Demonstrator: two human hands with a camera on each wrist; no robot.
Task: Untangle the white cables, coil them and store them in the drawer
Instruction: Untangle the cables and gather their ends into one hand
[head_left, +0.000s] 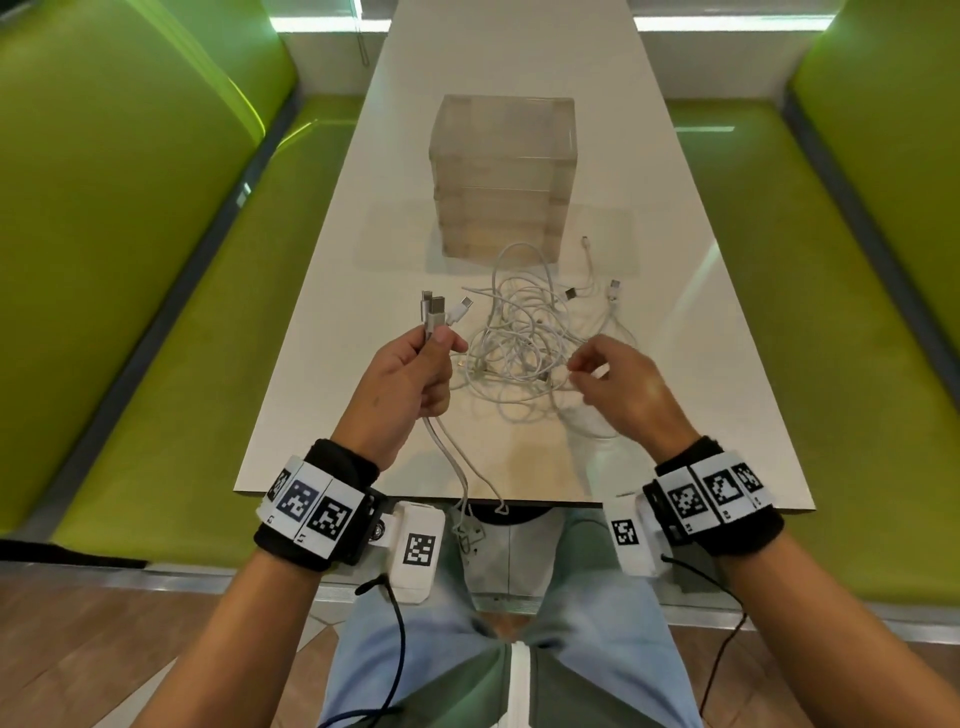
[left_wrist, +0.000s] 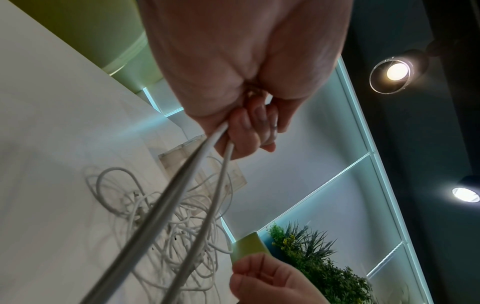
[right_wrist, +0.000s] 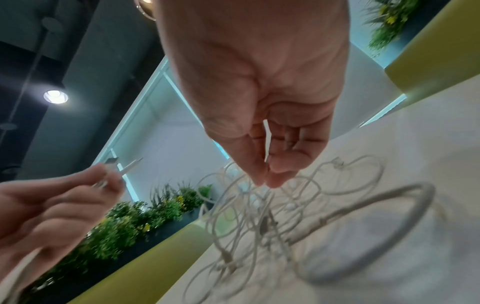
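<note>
A tangle of white cables (head_left: 524, 338) lies on the white table (head_left: 322, 364), just in front of a clear stacked drawer unit (head_left: 501, 176) with all drawers closed. My left hand (head_left: 441, 340) grips a few cable ends, and their connectors (head_left: 436, 309) stick up above the fist. Those cables (left_wrist: 197, 168) run down out of the fist and hang over the table's front edge. My right hand (head_left: 571, 370) hovers over the tangle's right side. Its thumb and forefinger tips (right_wrist: 262, 183) pinch together on a strand at the top of the tangle (right_wrist: 259, 216).
Green benches (head_left: 156, 312) (head_left: 841, 312) flank the narrow table. Loose connector ends (head_left: 613, 291) lie right of the tangle. Flat clear sheets (head_left: 395, 234) (head_left: 608, 234) rest on either side of the drawer unit. The table's front edge (head_left: 545, 503) is close to my wrists.
</note>
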